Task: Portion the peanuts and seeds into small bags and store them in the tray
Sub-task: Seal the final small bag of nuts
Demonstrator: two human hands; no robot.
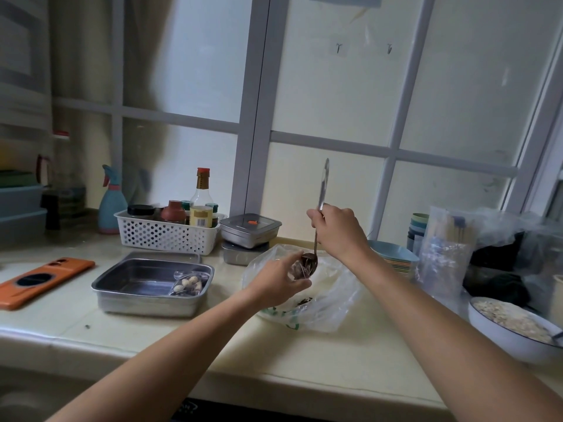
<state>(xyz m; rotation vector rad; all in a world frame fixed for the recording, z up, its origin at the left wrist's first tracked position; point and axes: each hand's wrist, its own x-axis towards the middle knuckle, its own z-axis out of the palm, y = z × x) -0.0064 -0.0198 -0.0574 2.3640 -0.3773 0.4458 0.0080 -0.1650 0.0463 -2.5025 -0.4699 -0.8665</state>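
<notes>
Steel spoon: long-handled stainless spoon [322,190], handle almost upright, its bowl heaped with dark seeds [308,263] at the mouth of a small clear plastic bag [296,271].
Right grip: right hand [338,229] pinches the handle about midway.
Left grip: left hand [278,283] curls its fingers round the small bag, holding it above the supply bag.
Seed supply: large crumpled clear plastic bag [330,300] lying on the pale tabletop [213,339], a few more seeds showing inside.
Tray: square stainless steel tray [134,280] left of the hands, apart from them; one filled small bag of peanuts [188,284] lies in its near right corner.
Doing it well: keep the small bag's mouth wide and directly over the supply bag, and tip the spoon slowly, so strays should drop back into the supply.
Around: white perforated basket of bottles [164,236], two stacked steel lidded boxes [250,231], orange flat case [42,281], white bowl of pale flakes [502,339], stacked coloured plates [396,257].
In the way: the lidded boxes stand just behind the supply bag, off the route to the tray; the long handle probably makes the spoon awkward to steer.
</notes>
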